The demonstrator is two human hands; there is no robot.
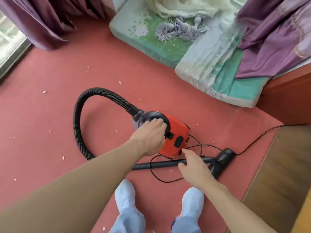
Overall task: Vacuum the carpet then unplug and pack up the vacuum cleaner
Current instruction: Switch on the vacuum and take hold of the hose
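A small red vacuum cleaner (176, 132) sits on the red carpet (50, 106). My left hand (149, 137) grips its black top handle. A black ribbed hose (80, 115) loops left from its front and back toward me. The black wand (159, 164) lies on the carpet in front of my feet, ending in the floor head (223, 158) on the right. My right hand (193, 165) hovers open above the wand, fingers pointing at the vacuum's rear. The thin black power cord (252, 143) coils by the vacuum and runs off to the right. Several pale scraps (44, 92) dot the carpet.
A green floral mattress (193, 52) with a fringed scarf lies at the back. Purple curtains (50, 22) hang at back left beside a window, purple fabric drapes at right. Wooden furniture (286, 165) stands at right. My two feet in blue covers (126, 199) stand close to the wand.
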